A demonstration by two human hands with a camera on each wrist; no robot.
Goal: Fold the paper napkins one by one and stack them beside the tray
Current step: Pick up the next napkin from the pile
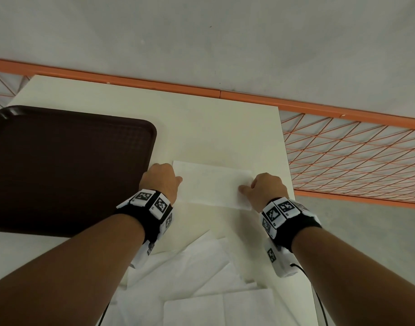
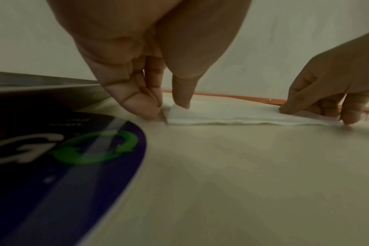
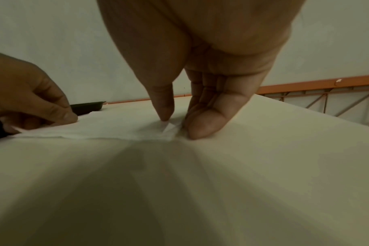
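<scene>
A white paper napkin (image 1: 213, 184) lies folded into a long strip on the cream table (image 1: 201, 128), just right of the dark brown tray (image 1: 60, 172). My left hand (image 1: 163, 180) is at the strip's left end. In the left wrist view its thumb and fingers (image 2: 145, 106) pinch that corner of the napkin (image 2: 232, 114). My right hand (image 1: 260, 187) is at the right end. The right wrist view shows the thumb pressing down and the fingers (image 3: 202, 123) curled against a slightly raised corner of the napkin (image 3: 116, 126).
Several unfolded white napkins (image 1: 201, 278) lie loosely piled near the table's front edge, between my forearms. The table ends just right of my right hand, with an orange rail and wire mesh (image 1: 343, 156) beyond. A grey wall stands behind.
</scene>
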